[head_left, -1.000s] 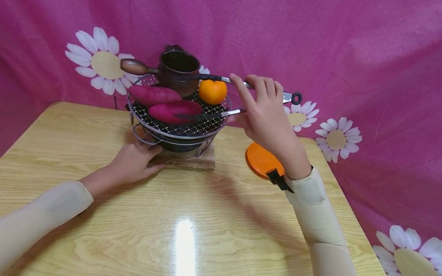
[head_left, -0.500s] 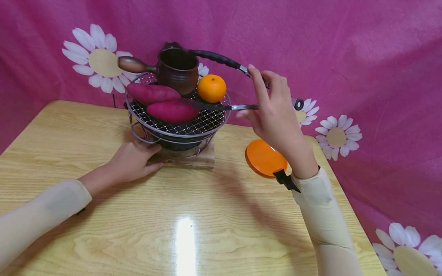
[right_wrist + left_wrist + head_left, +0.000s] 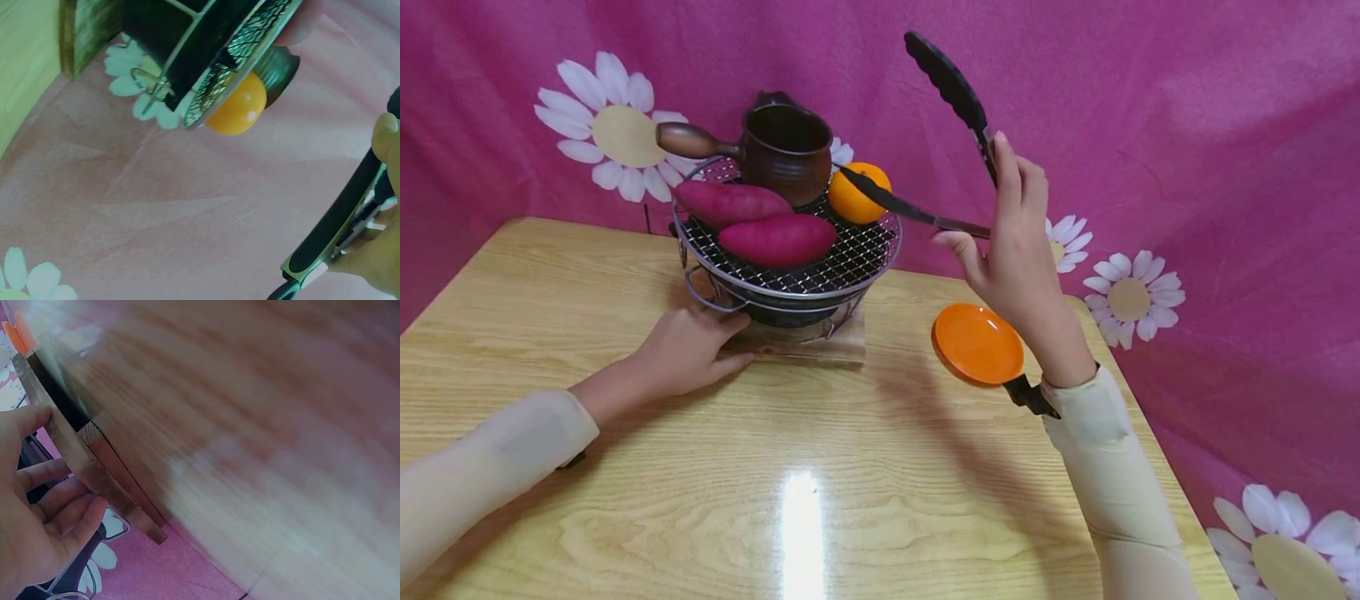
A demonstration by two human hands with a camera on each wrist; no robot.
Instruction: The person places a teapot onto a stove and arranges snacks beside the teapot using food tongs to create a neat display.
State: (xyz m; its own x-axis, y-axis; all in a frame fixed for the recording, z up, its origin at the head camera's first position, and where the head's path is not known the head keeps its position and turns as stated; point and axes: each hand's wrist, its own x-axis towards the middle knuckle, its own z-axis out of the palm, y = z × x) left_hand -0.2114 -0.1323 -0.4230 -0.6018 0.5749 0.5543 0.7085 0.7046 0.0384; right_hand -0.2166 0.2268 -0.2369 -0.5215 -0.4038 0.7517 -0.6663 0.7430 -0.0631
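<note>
My right hand (image 3: 1018, 250) holds black-tipped tongs (image 3: 946, 79) in the air right of a small round grill (image 3: 850, 271). Their arms are spread wide; the lower one passes in front of a mandarin orange (image 3: 847, 206), with nothing between the tips. Two purple sweet potatoes (image 3: 730, 205) lie on the wire mesh, beside a brown side-handled pot (image 3: 786, 167). My left hand (image 3: 681, 350) rests at the left corner of the wooden board (image 3: 812, 350) beneath the grill. In the left wrist view, fingers (image 3: 65, 500) and thumb touch the board's edge.
An orange plate (image 3: 977, 342) lies on the wooden table (image 3: 700, 500), below my right hand. A pink curtain (image 3: 1112, 125) with white daisies hangs right behind the table and along its right side. The grill has a wire handle (image 3: 711, 300) near my left hand.
The tongs have lifted off the front sweet potato, swung up and right, and spread wider. Both sweet potatoes stay on the mesh. My left hand has not moved.
</note>
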